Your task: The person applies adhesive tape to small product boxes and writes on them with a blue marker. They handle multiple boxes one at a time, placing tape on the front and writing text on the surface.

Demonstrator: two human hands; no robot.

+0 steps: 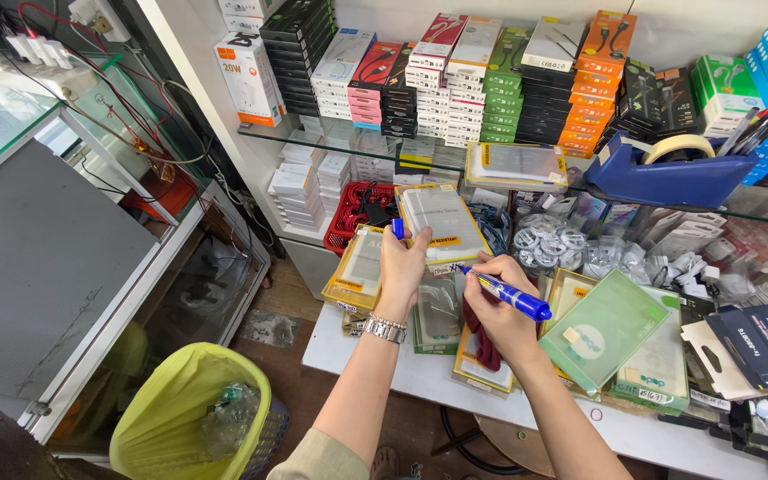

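Phone-case packet [444,224] is gripped at its lower edge by the left hand [399,264], fingers closed, steadying it as a writing surface. Right hand [493,307] pinches a blue marker [507,293], tip touching the packet's label.

We see two bare forearms, a silver link-band wristwatch [385,328] on the left wrist below the left hand [400,263], an olive-beige sleeve [320,458] at the upper arm, and an unadorned right hand [496,307].
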